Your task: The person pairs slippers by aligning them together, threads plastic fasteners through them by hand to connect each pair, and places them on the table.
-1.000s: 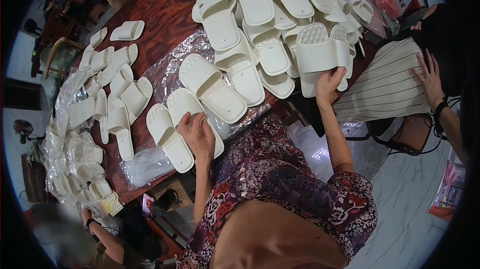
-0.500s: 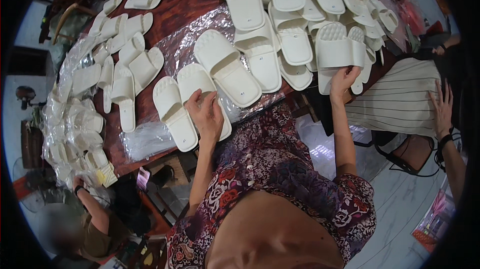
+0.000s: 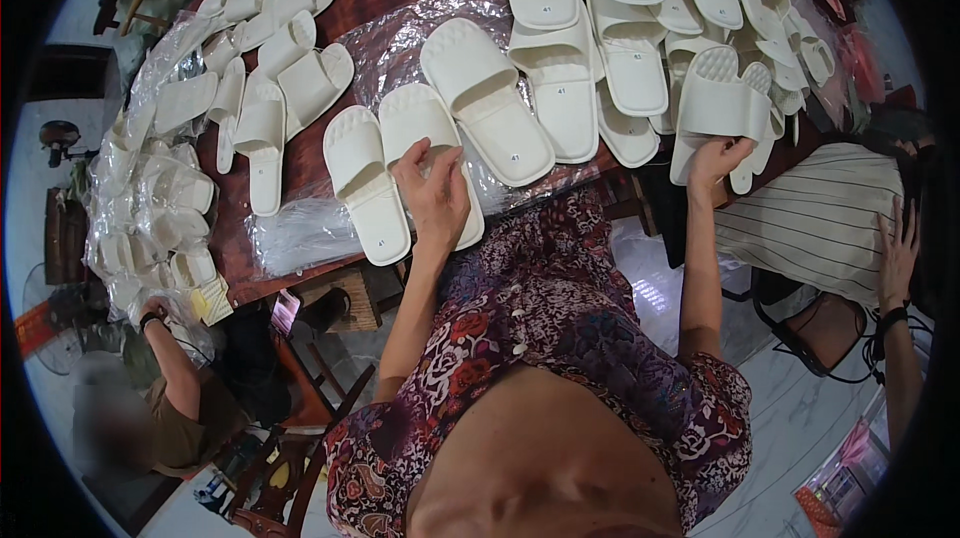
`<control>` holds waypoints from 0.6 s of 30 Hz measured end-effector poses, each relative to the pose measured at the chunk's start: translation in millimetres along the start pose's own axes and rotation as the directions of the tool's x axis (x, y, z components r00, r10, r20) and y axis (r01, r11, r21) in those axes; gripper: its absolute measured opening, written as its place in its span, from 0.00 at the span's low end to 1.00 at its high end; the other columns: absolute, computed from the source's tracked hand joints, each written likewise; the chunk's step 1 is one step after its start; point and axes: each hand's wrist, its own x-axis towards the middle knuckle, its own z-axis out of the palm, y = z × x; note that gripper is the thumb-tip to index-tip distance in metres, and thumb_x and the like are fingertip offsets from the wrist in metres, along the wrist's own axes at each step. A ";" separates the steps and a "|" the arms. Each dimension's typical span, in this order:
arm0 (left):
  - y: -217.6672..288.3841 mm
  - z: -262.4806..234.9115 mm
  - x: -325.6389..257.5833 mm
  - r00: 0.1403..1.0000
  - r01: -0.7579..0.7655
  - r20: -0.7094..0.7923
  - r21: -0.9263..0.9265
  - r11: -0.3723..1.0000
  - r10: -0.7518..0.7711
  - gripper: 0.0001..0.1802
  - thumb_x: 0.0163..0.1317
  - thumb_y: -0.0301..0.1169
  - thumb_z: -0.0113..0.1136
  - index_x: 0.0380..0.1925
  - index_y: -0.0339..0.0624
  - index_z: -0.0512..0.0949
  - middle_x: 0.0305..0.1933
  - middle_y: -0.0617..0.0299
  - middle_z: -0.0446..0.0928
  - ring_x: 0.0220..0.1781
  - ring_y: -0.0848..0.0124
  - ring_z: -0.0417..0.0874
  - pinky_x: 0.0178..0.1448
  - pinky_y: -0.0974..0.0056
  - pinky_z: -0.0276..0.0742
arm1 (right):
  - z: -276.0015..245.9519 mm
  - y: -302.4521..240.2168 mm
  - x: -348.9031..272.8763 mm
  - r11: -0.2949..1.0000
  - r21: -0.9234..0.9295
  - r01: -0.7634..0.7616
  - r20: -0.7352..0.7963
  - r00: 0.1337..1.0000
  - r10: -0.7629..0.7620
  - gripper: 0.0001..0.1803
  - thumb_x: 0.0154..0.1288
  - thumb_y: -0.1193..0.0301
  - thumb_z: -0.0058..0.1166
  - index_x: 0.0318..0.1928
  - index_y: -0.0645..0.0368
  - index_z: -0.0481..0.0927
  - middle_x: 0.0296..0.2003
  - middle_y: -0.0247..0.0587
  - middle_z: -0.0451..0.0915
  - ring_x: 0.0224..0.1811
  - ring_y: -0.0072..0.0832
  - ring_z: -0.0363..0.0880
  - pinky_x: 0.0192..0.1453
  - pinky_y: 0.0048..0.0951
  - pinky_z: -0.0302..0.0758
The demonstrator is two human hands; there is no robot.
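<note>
Two hands on cream foam slippers over crinkled clear plastic wrap (image 3: 300,233).
My left hand (image 3: 435,193) rests spread on one flat slipper (image 3: 430,153); my right hand (image 3: 715,158) grasps an upturned slipper (image 3: 715,98).

A white slipper (image 3: 428,153) lies flat on clear plastic at the table edge. Another white slipper (image 3: 712,108) is held up, bumpy sole showing.

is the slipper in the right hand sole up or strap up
Sole up: the slipper held by the right hand shows its bumpy tread underside.
</note>
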 end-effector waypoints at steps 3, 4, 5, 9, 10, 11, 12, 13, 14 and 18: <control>0.6 0.2 0.8 1.000 0.009 0.013 0.003 1.000 -0.010 0.16 0.58 0.19 0.63 0.46 0.45 0.85 0.60 0.44 0.69 0.60 0.49 0.71 0.65 0.52 0.70 | -0.1 2.8 -0.9 1.000 -0.008 0.026 -0.022 0.999 -0.026 0.19 0.76 0.72 0.49 0.61 0.70 0.69 0.52 0.58 0.69 0.56 0.47 0.69 0.61 0.39 0.67; -0.5 0.5 0.2 1.000 0.018 0.006 0.010 1.000 -0.018 0.16 0.58 0.19 0.63 0.46 0.45 0.85 0.60 0.44 0.69 0.60 0.49 0.71 0.65 0.52 0.70 | -0.9 1.5 -1.5 1.000 -0.001 0.028 -0.011 1.000 -0.028 0.19 0.76 0.72 0.49 0.61 0.70 0.69 0.52 0.58 0.69 0.56 0.47 0.69 0.61 0.39 0.67; -1.9 1.0 -0.5 1.000 0.007 0.002 0.010 1.000 -0.007 0.16 0.58 0.19 0.63 0.45 0.45 0.85 0.60 0.44 0.69 0.60 0.49 0.71 0.65 0.52 0.70 | -3.1 0.1 -2.4 1.000 -0.014 -0.010 0.003 1.000 0.010 0.20 0.76 0.72 0.49 0.62 0.70 0.69 0.53 0.59 0.68 0.56 0.47 0.69 0.62 0.39 0.67; -1.1 1.6 -0.4 0.998 -0.038 -0.049 0.019 0.999 0.039 0.18 0.54 0.18 0.64 0.45 0.45 0.85 0.58 0.45 0.72 0.56 0.48 0.73 0.60 0.51 0.71 | -3.5 -1.6 -1.9 1.000 0.006 -0.015 0.020 1.000 0.015 0.21 0.76 0.72 0.48 0.64 0.70 0.68 0.57 0.59 0.66 0.58 0.47 0.70 0.64 0.40 0.67; -1.3 1.5 0.0 0.998 -0.046 -0.044 0.015 0.999 0.046 0.18 0.54 0.18 0.64 0.45 0.45 0.85 0.58 0.45 0.72 0.56 0.48 0.73 0.60 0.50 0.71 | -3.5 -2.4 -0.7 0.999 0.041 -0.027 0.011 1.000 0.027 0.21 0.77 0.72 0.48 0.65 0.70 0.68 0.57 0.59 0.66 0.58 0.47 0.71 0.64 0.40 0.68; -1.2 1.2 0.4 0.998 -0.045 -0.047 0.015 0.999 0.046 0.18 0.54 0.18 0.64 0.45 0.45 0.85 0.58 0.45 0.72 0.56 0.48 0.73 0.60 0.50 0.71 | -4.2 3.1 1.4 0.999 0.034 -0.012 0.012 1.000 0.012 0.22 0.77 0.71 0.48 0.65 0.69 0.67 0.57 0.59 0.66 0.59 0.47 0.71 0.64 0.39 0.69; -0.9 0.9 0.9 0.998 -0.045 -0.036 0.016 0.999 0.046 0.18 0.54 0.18 0.64 0.45 0.45 0.85 0.58 0.45 0.72 0.57 0.48 0.73 0.60 0.51 0.71 | -3.4 5.6 2.8 0.999 0.035 -0.010 0.011 1.000 0.009 0.22 0.77 0.71 0.48 0.65 0.69 0.67 0.57 0.59 0.66 0.59 0.47 0.71 0.64 0.39 0.69; -0.2 1.3 1.1 0.999 -0.045 -0.025 0.016 0.999 0.046 0.18 0.54 0.18 0.64 0.45 0.45 0.85 0.59 0.45 0.72 0.57 0.49 0.72 0.60 0.51 0.71 | -3.1 4.8 5.1 1.000 0.020 0.002 0.004 1.000 -0.002 0.22 0.77 0.71 0.48 0.66 0.69 0.67 0.58 0.58 0.67 0.59 0.46 0.72 0.64 0.38 0.69; -0.1 1.0 0.5 0.999 -0.047 -0.025 0.012 0.999 0.047 0.18 0.54 0.18 0.64 0.45 0.45 0.85 0.59 0.45 0.72 0.57 0.49 0.72 0.60 0.51 0.71 | -3.0 4.2 7.2 1.000 0.003 0.014 -0.005 1.000 -0.014 0.22 0.77 0.71 0.48 0.66 0.69 0.67 0.58 0.57 0.68 0.59 0.44 0.72 0.64 0.37 0.69; -0.6 0.4 -0.7 1.000 0.003 0.008 -0.008 1.000 -0.003 0.16 0.57 0.19 0.63 0.45 0.45 0.85 0.60 0.45 0.69 0.60 0.49 0.71 0.65 0.51 0.70 | 6.8 -3.7 8.1 0.980 0.194 -0.049 -0.030 0.998 0.056 0.22 0.78 0.71 0.48 0.66 0.70 0.68 0.58 0.55 0.71 0.60 0.42 0.73 0.65 0.35 0.68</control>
